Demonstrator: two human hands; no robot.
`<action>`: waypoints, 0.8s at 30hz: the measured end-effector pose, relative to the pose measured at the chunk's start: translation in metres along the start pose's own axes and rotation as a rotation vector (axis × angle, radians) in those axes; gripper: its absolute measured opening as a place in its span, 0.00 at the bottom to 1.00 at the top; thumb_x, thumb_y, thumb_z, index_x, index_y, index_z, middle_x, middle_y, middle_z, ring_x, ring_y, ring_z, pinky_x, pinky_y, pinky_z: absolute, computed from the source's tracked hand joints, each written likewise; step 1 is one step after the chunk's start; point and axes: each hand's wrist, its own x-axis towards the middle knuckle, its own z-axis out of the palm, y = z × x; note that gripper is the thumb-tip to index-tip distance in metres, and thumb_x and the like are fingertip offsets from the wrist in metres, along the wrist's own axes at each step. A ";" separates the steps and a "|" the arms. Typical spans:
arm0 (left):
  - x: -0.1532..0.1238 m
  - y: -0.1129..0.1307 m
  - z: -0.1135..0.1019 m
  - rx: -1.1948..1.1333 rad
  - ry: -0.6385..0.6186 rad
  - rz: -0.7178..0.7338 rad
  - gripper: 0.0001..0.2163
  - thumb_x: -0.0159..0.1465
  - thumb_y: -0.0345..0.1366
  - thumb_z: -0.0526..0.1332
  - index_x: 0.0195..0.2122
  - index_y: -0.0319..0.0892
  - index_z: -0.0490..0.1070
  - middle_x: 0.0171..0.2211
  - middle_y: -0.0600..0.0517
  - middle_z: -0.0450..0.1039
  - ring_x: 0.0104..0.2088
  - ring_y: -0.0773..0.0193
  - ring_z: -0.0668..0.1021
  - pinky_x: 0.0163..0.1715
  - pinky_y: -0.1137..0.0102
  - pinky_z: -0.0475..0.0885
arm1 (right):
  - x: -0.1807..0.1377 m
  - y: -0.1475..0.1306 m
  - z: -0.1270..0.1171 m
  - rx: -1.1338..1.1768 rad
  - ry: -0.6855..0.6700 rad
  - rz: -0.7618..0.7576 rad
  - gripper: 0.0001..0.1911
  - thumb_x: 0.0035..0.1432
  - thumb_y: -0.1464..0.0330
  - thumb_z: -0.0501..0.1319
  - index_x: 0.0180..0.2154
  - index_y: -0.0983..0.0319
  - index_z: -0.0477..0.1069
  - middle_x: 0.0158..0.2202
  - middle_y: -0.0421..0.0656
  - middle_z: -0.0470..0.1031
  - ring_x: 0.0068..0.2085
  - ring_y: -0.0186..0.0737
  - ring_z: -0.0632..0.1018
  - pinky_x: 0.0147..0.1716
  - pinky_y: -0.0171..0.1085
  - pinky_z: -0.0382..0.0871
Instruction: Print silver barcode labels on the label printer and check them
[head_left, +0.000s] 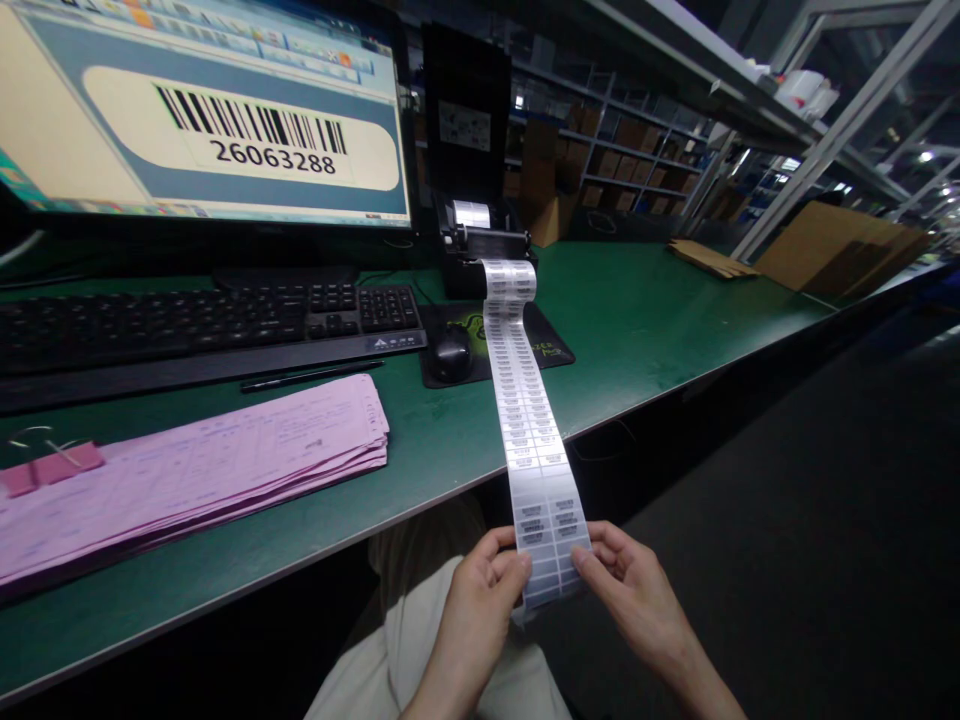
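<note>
A long strip of barcode labels (pixel 529 410), printed in two columns, runs out of the black label printer (pixel 484 240), whose lid stands up. It crosses the mouse pad and hangs past the table's front edge. My left hand (pixel 484 600) pinches the strip's left side near its loose end, thumb on top. On the opposite side, my right hand (pixel 637 590) grips the right edge between thumb and fingers. Between the hands the strip is spread flat, with a few dark barcodes showing above blank-looking labels. My fingers under the strip are partly hidden.
On the green table (pixel 615 300) stand a monitor (pixel 247 130) showing a large barcode, a keyboard (pixel 202 330) and a mouse (pixel 448 352) on its pad (pixel 551 340). A pen (pixel 311 376) lies behind clipped pink papers (pixel 225 460). Cardboard (pixel 832 250) lies at the right.
</note>
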 end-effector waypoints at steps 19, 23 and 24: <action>-0.011 -0.014 0.007 0.008 -0.051 -0.008 0.12 0.55 0.41 0.64 0.36 0.41 0.67 0.27 0.50 0.78 0.33 0.59 0.79 0.31 0.69 0.69 | -0.012 0.005 -0.005 0.021 0.045 -0.009 0.21 0.55 0.55 0.61 0.43 0.64 0.70 0.35 0.47 0.79 0.35 0.43 0.78 0.37 0.39 0.69; -0.013 -0.015 0.008 0.011 -0.056 -0.002 0.12 0.55 0.41 0.65 0.36 0.41 0.68 0.28 0.50 0.78 0.33 0.58 0.79 0.32 0.69 0.69 | -0.014 0.006 -0.007 0.030 0.042 -0.005 0.22 0.55 0.54 0.61 0.44 0.64 0.70 0.36 0.48 0.79 0.36 0.43 0.78 0.38 0.40 0.69; -0.014 -0.015 0.009 0.011 -0.057 0.000 0.12 0.55 0.41 0.65 0.36 0.41 0.68 0.28 0.50 0.78 0.34 0.58 0.79 0.33 0.69 0.69 | -0.014 0.006 -0.007 0.032 0.047 -0.003 0.22 0.55 0.54 0.61 0.44 0.64 0.71 0.36 0.48 0.79 0.36 0.43 0.78 0.38 0.40 0.69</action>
